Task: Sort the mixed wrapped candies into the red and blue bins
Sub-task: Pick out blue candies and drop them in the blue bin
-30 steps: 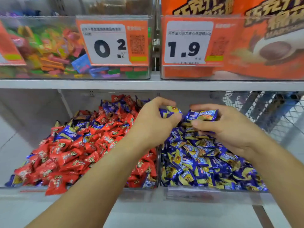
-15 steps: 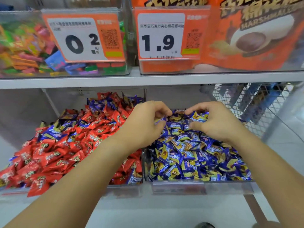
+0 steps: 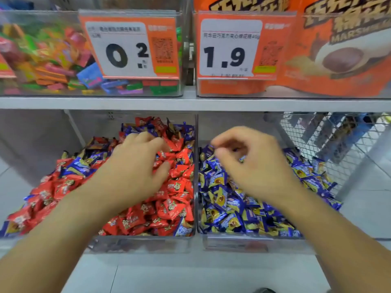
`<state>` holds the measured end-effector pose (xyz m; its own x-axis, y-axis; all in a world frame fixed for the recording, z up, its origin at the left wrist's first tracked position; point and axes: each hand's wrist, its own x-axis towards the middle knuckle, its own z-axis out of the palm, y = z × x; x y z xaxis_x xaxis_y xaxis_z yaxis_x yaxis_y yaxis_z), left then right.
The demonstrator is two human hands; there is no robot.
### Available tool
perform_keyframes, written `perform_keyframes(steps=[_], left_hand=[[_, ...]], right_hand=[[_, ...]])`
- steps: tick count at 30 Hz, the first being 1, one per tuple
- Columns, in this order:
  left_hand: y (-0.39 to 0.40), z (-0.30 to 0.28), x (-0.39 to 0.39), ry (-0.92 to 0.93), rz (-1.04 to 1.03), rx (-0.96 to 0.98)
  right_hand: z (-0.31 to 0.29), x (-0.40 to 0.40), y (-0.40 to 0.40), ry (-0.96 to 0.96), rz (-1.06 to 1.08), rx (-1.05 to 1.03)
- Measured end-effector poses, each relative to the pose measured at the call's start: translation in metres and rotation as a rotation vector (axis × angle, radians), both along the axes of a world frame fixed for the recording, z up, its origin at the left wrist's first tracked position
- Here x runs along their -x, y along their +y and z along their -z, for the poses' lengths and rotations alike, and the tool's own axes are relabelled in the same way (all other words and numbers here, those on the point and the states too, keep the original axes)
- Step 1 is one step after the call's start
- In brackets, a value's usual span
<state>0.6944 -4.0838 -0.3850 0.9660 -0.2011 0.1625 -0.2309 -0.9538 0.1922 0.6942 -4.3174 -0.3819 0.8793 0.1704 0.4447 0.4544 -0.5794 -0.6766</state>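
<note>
Candies in red and blue wrappers fill two clear bins side by side on the lower shelf [image 3: 190,103]: the red bin [image 3: 146,243] on the left holds mostly red wrapped candies [image 3: 171,208] with blue strays [image 3: 78,167] scattered along its left side and far end, and the blue bin [image 3: 254,244] on the right holds blue wrapped candies [image 3: 224,220] that look almost uniform. I judge the sort to be partway done, at the picking stage, since many blue pieces remain mixed into the red pile. My left hand [image 3: 133,172] reaches over the red bin, fingers spread and mostly straight, fingertips [image 3: 160,142] resting on or just above the pile toward its far end; I see nothing gripped in it. My right hand [image 3: 251,163] hovers over the far part of the blue bin with fingers loosely curled and the thumb near the forefinger; motion blur hides whether a candy sits between them, so I cannot tell if it holds anything. Next, I think the left hand should pinch one of the blue strays at the far end of the red pile and carry it across the divider [image 3: 196,176] into the blue bin. Above, on the upper shelf, stand a bin of assorted colourful sweets [image 3: 42,60] and orange marshmallow packs [image 3: 338,49].
</note>
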Motion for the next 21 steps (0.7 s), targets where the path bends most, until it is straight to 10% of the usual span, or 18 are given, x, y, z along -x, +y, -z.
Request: perform_keyframes(steps=[8, 21], left_hand=[[0.062, 0.050, 0.042, 0.205, -0.211, -0.245], [0.132, 0.058, -0.004, -0.033, -0.101, 0.090]], right_hand=[[0.045, 0.038, 0.133, 0.029, -0.374, 0.746], [0.049, -0.037, 0.171, 0.095, -0.300, 0.873]])
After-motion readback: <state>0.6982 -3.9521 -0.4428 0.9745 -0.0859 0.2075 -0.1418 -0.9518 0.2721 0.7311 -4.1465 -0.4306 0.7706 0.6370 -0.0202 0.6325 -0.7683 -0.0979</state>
